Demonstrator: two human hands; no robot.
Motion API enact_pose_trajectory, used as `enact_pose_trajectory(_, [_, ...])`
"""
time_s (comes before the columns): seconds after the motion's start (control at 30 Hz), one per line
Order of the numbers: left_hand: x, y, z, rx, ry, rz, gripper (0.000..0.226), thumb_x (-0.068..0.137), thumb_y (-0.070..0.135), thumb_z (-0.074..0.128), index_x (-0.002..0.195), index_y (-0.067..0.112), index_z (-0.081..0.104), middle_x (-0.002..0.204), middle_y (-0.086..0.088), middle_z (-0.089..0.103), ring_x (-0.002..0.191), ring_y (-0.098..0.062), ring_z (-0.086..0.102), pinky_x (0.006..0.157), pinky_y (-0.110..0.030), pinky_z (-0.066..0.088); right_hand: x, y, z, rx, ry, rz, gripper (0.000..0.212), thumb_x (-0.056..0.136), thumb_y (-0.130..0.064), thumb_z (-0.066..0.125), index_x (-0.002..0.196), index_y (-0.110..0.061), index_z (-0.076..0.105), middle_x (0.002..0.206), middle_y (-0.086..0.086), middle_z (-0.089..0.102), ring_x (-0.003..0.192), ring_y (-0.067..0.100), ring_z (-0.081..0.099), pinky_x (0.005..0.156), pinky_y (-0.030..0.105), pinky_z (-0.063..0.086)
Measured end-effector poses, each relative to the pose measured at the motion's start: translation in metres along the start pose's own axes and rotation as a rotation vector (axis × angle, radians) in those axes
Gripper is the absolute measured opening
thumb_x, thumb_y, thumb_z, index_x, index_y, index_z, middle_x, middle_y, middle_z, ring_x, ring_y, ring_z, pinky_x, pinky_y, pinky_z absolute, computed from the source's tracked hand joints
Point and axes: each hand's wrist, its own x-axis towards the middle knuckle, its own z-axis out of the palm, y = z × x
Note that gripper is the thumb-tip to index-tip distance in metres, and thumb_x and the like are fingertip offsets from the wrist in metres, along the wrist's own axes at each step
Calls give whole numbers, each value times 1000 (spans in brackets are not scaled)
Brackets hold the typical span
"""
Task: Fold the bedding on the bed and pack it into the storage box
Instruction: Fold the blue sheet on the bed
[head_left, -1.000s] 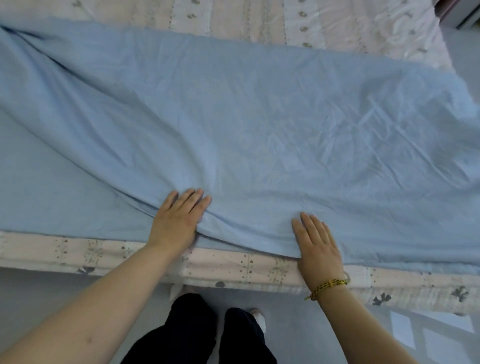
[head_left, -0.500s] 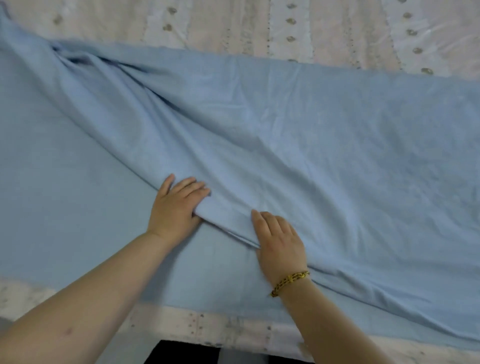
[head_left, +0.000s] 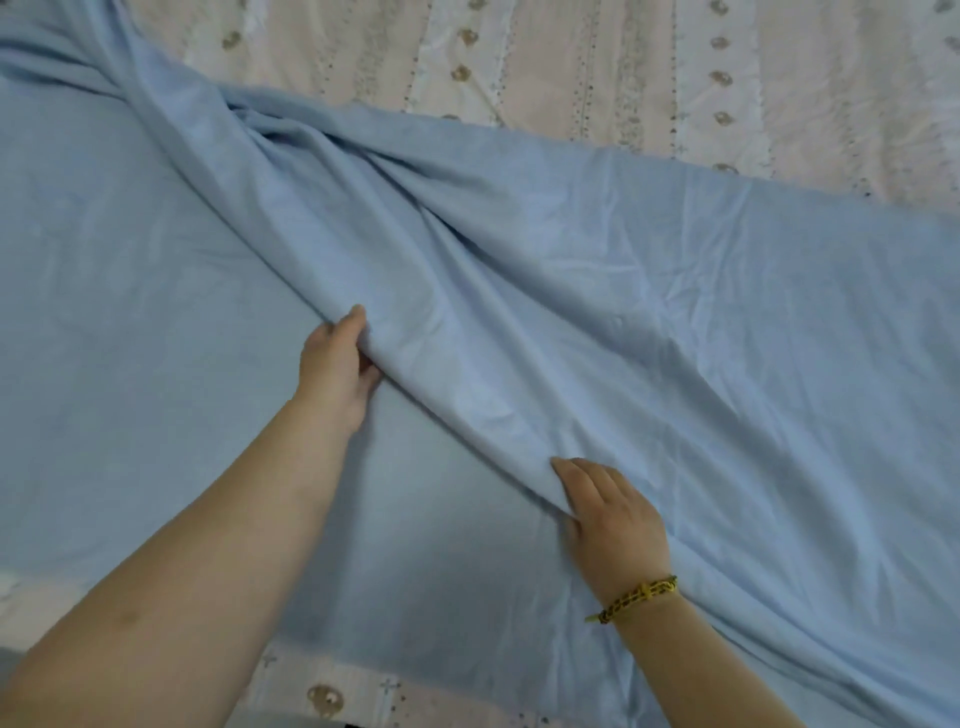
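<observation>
A large light-blue sheet (head_left: 675, 291) lies spread over the bed, its upper layer folded back so that a diagonal folded edge runs from upper left to lower right. My left hand (head_left: 337, 364) grips that edge near the middle, thumb on top and fingers tucked under the cloth. Further down the same edge, my right hand (head_left: 613, 519), with a yellow bracelet at the wrist, has its fingers curled over the fold. The lower layer of the sheet (head_left: 130, 312) lies flat to the left. No storage box is in view.
A pale pink patterned bed cover (head_left: 623, 67) shows beyond the sheet at the top. The same cover appears at the bed's near edge (head_left: 332, 696) at the bottom.
Both hands have carried the folded edge away from the bed's near edge toward the middle. My hands went from lying flat on the cloth to gripping the fold. The camera leaned further over the bed.
</observation>
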Motion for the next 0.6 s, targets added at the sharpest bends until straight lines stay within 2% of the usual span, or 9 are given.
enact_pose_trajectory(0.1, [14,27,13,-161,-52,-135,15,92,21,52,102,10,57,95,-6,64,80,-19,61,88,-40,48,-2,-6,-5,-11,30,-3,45,61,-12,34,87,-12,71,74,0,71,77,12,57,53,18,46])
enact_pose_trajectory(0.17, [21,44,14,-182,-57,-147,14,91,23,54,94,9,57,94,-7,65,80,-21,60,86,-42,46,-5,-6,-6,-1,56,0,44,62,-12,34,92,-14,67,75,2,71,85,18,47,73,26,42])
enact_pose_trajectory(0.2, [24,52,12,-201,-57,-132,13,90,22,55,90,9,57,87,-7,66,79,-22,60,83,-42,46,-5,-4,-6,-2,62,-3,43,63,-12,35,97,-16,60,76,2,71,86,19,45,77,28,39])
enact_pose_trajectory(0.3, [25,74,-7,-220,-50,-44,2,84,11,56,83,10,57,58,-3,69,72,-20,62,73,-38,50,2,2,-7,14,31,-5,39,63,-14,35,100,-19,47,77,0,71,85,17,49,65,23,44])
enact_pose_trajectory(0.37, [24,78,-31,-198,-70,-23,16,69,8,60,84,12,59,58,0,69,67,-17,66,67,-36,53,0,0,-10,8,-8,-28,37,64,-15,38,99,-19,46,75,-1,71,71,10,60,53,18,45])
enact_pose_trajectory(0.43, [19,74,-55,-117,-72,-43,13,77,11,58,89,13,60,61,2,70,68,-13,66,79,-34,53,-5,-4,-13,-48,-65,-38,44,58,-14,61,99,-17,46,73,0,70,59,15,66,49,19,48])
enact_pose_trajectory(0.5, [16,67,-67,-73,-27,-73,8,88,13,51,86,15,59,57,3,69,61,-10,66,88,-32,49,-5,-8,-8,-115,-135,17,77,30,-9,86,97,-13,48,72,3,67,53,19,64,49,21,50])
enact_pose_trajectory(0.53, [13,65,-72,-75,-20,-78,10,89,14,50,85,15,59,58,3,69,60,-10,67,92,-32,47,-3,-13,-6,-133,-143,53,82,21,-9,89,94,-11,51,70,3,65,51,20,62,48,22,49])
enact_pose_trajectory(0.6, [9,59,-74,-196,-83,-64,13,86,20,52,92,14,61,72,-1,73,77,-15,68,98,-37,45,7,-19,-3,-116,-177,29,57,27,-15,87,78,-12,62,61,1,61,45,18,58,44,20,45])
